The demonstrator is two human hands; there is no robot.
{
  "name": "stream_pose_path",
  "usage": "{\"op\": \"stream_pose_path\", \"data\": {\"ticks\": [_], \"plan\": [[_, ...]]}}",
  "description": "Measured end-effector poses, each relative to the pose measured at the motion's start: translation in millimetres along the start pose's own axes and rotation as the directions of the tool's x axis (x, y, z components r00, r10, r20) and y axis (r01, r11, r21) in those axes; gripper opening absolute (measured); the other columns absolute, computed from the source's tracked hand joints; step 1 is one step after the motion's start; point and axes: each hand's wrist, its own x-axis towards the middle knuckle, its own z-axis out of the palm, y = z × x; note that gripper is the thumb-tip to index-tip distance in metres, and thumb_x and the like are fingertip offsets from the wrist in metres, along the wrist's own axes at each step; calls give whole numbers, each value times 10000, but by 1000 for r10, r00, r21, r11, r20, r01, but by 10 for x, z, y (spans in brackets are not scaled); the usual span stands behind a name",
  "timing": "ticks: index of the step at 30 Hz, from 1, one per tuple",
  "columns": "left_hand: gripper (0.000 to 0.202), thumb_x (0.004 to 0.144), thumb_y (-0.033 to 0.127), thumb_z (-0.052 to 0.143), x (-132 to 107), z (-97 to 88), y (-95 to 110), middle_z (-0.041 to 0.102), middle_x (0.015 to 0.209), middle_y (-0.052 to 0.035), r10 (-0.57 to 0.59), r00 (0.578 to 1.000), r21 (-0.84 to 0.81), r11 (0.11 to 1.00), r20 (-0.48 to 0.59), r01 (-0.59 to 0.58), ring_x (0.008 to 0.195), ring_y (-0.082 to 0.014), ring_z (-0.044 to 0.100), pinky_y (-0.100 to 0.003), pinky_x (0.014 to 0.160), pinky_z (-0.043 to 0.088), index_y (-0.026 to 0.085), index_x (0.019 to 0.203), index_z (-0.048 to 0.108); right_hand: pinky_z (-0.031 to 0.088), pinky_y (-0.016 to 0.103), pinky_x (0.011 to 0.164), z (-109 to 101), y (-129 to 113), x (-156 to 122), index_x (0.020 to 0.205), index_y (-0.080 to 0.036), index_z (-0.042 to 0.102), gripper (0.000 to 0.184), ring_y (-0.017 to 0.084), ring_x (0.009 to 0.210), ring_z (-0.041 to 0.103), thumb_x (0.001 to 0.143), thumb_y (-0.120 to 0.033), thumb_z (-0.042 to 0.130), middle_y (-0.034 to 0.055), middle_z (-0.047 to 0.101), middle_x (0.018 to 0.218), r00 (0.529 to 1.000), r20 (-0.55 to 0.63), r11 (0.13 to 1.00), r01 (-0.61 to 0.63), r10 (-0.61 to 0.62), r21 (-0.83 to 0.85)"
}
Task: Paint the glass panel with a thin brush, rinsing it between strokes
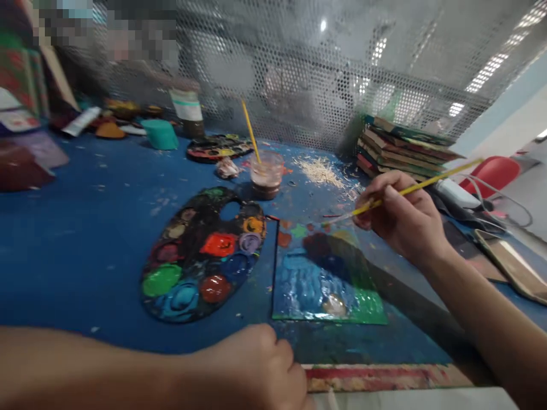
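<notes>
My right hand (404, 219) pinches a thin yellow-handled paintbrush (431, 181). Its bristle tip hovers at or just above the top edge of a small square painting (307, 282); whether it touches, I cannot tell. Wet blue, green, red and yellow paint covers the painting, with a pale round patch low down. Left of it lies a dark oval palette (192, 233) with several paint colours in its wells. My left hand (260, 370) rests at the table's near edge, fingers curled in, and their inner side is hidden.
Behind the palette stands a clear cup (267, 176) of murky water with a yellow brush (251, 132) in it. A second palette (220, 147), a teal cup (159, 134) and wood shavings (321, 172) lie farther back. Stacked books (401, 151) and a phone (513, 265) are right.
</notes>
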Motion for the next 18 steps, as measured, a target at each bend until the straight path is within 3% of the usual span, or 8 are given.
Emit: {"op": "stream_pose_path", "data": {"ticks": [1, 4, 8, 11, 13, 15, 18], "plan": [[212, 713, 221, 759, 29, -31, -29, 593, 628, 41, 48, 998, -43, 998, 51, -46, 454, -134, 413, -315, 384, 202, 213, 698, 547, 457, 245, 431, 28, -8, 87, 809, -241, 609, 166, 115, 498, 578, 806, -369, 715, -23, 627, 656, 999, -25, 999, 30, -31, -38], [121, 785, 177, 695, 77, -27, -96, 646, 669, 33, 72, 980, -201, 979, 183, -34, 465, -136, 468, -290, 318, 211, 193, 730, 589, 425, 266, 417, 170, -53, 477, 744, -248, 569, 184, 111, 452, 536, 829, -346, 701, -28, 594, 591, 985, -56, 973, 149, -161, -177], [74, 799, 129, 660, 98, 40, -100, 677, 709, 33, 99, 977, -257, 965, 191, -48, 518, -140, 546, -283, 324, 269, 183, 781, 613, 349, 300, 428, 455, -33, 1103, 657, -229, 544, 224, 111, 417, 463, 826, -260, 687, -12, 554, 517, 957, -88, 843, 198, -276, -500], [59, 834, 146, 637, 129, 54, -78, 681, 687, 10, 106, 977, -267, 962, 183, -55, 543, -142, 583, -267, 309, 263, 168, 780, 626, 319, 309, 478, 644, 78, 1400, 548, -202, 542, 292, 110, 430, 425, 797, -235, 691, -16, 486, 441, 976, -4, 582, 127, -218, -803], [100, 873, 156, 591, 163, 54, -69, 690, 672, -7, 108, 970, -258, 965, 219, -49, 549, -141, 599, -250, 289, 239, 165, 786, 639, 322, 307, 514, 736, 158, 1489, 517, -192, 533, 339, 114, 458, 438, 828, -259, 651, -13, 483, 442, 982, 49, 444, 126, -181, -887], [102, 881, 153, 576, 200, 58, -64, 704, 678, -19, 107, 958, -275, 961, 265, -31, 554, -146, 612, -245, 271, 216, 169, 830, 662, 338, 300, 543, 802, 212, 1533, 502, -184, 525, 372, 113, 478, 467, 858, -254, 607, -3, 519, 468, 986, 87, 387, 136, -142, -912], [82, 852, 153, 617, 236, 96, -55, 715, 684, -26, 103, 954, -326, 945, 283, -6, 558, -156, 623, -249, 247, 192, 190, 829, 686, 351, 282, 536, 860, 231, 1584, 477, -183, 498, 442, 97, 433, 457, 908, -279, 532, -6, 523, 449, 992, 121, 428, 99, 24, -898]]}}
